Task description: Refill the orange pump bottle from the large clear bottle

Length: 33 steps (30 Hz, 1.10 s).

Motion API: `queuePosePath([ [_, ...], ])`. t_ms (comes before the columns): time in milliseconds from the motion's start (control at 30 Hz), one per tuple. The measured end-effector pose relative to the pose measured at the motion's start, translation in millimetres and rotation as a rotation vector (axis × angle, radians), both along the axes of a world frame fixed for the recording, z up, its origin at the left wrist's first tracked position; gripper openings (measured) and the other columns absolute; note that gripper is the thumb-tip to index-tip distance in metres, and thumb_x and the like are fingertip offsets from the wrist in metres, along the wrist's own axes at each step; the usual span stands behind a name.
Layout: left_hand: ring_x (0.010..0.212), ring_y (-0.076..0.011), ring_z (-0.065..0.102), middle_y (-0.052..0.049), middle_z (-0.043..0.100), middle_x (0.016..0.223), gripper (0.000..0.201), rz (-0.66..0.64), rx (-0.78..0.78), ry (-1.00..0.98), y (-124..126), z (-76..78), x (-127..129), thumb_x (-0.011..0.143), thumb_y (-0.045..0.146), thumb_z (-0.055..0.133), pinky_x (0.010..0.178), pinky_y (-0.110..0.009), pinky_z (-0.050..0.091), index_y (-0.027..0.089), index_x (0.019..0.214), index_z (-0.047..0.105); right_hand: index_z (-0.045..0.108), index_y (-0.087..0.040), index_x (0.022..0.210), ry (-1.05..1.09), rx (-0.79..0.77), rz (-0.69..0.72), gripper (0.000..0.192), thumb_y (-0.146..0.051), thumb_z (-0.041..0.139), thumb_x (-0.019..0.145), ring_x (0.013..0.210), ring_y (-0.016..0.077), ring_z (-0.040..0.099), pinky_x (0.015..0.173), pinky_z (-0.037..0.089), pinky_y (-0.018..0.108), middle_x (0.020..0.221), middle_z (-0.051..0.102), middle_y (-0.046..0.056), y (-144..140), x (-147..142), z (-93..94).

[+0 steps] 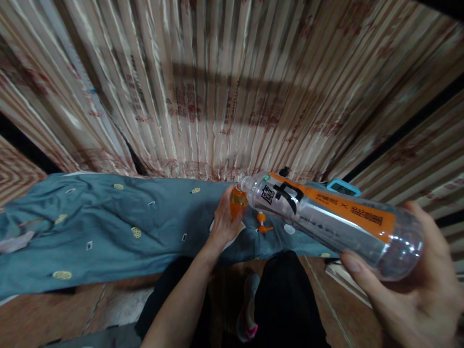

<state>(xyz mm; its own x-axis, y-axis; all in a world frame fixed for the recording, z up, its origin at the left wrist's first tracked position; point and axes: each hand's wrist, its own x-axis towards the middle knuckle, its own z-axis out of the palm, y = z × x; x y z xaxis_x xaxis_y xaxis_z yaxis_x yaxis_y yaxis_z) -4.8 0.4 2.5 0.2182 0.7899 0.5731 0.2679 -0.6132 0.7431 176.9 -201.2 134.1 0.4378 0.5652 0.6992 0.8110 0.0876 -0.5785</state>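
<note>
My right hand point(416, 295) grips the base end of a large clear plastic bottle point(326, 217) with an orange and silver label. The bottle is tilted, its neck lower left at the mouth of a small orange bottle point(238, 203). My left hand point(224, 217) is wrapped round that small bottle and holds it upright over the cloth. Whether liquid runs between the two mouths I cannot tell. An orange pump head point(261, 223) lies on the cloth just right of my left hand. Close to it is a small whitish disc point(289, 229).
Teal patterned cloth point(108, 232) covers the long low surface before my knees. A blue-framed device with a dark screen point(343, 187) lies behind the large bottle. Pleated curtains point(217, 96) hang at the back and sides. Whitish crumpled material point(16, 241) lies far left.
</note>
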Motion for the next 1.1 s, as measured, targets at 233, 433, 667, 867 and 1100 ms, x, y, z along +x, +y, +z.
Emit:
queuePosePath([
  [233, 0.142, -0.0289, 0.051, -0.017, 0.051, 0.153, 0.069, 0.002, 0.018, 0.003, 0.2, -2.6, 0.9, 0.099, 0.059, 0.044, 0.117, -0.048, 0.043, 0.019, 0.153, 0.030, 0.045, -0.034, 0.155, -0.008, 0.019, -0.013, 0.092, -0.053, 0.084, 0.074, 0.127, 0.0414, 0.058, 0.112, 0.044, 0.064, 0.148, 0.053, 0.005, 0.2, -4.3, 5.2],
  [433, 0.142, -0.0290, 0.051, -0.017, 0.051, 0.153, 0.070, 0.010, 0.009, -0.009, -0.4, -3.4, 1.9, 0.099, 0.061, 0.043, 0.117, -0.048, 0.043, 0.020, 0.154, 0.029, 0.046, -0.035, 0.154, -0.009, 0.030, -0.002, 0.093, -0.052, 0.085, 0.072, 0.117, 0.0399, 0.064, 0.108, 0.049, 0.063, 0.145, 0.055, 0.006, 0.8, -3.6, 4.6],
  [667, 0.143, -0.0295, 0.050, -0.018, 0.049, 0.155, 0.070, 0.022, -0.009, -0.005, -2.5, -2.7, 1.4, 0.099, 0.056, 0.046, 0.117, -0.048, 0.042, 0.019, 0.155, 0.027, 0.048, -0.038, 0.153, 0.010, 0.018, -0.044, 0.090, -0.055, 0.084, 0.072, 0.118, 0.0404, 0.063, 0.107, 0.049, 0.063, 0.143, 0.057, 0.005, 1.4, -7.9, 8.5],
  [867, 0.143, -0.0305, 0.050, -0.019, 0.048, 0.155, 0.071, 0.027, -0.016, -0.012, -2.0, -4.3, 1.9, 0.098, 0.058, 0.044, 0.116, -0.050, 0.043, 0.019, 0.154, 0.027, 0.046, -0.037, 0.154, 0.034, 0.022, -0.022, 0.093, -0.055, 0.084, 0.071, 0.115, 0.0394, 0.065, 0.107, 0.050, 0.063, 0.144, 0.057, 0.005, 2.3, -5.6, 6.6],
  [1100, 0.143, -0.0301, 0.050, -0.019, 0.047, 0.155, 0.072, 0.019, -0.002, -0.024, -0.8, -5.5, 2.7, 0.098, 0.060, 0.044, 0.117, -0.049, 0.043, 0.019, 0.154, 0.027, 0.047, -0.037, 0.153, 0.047, 0.024, -0.007, 0.092, -0.052, 0.085, 0.071, 0.123, 0.0408, 0.061, 0.112, 0.045, 0.065, 0.144, 0.056, 0.005, 2.2, -4.7, 7.4],
])
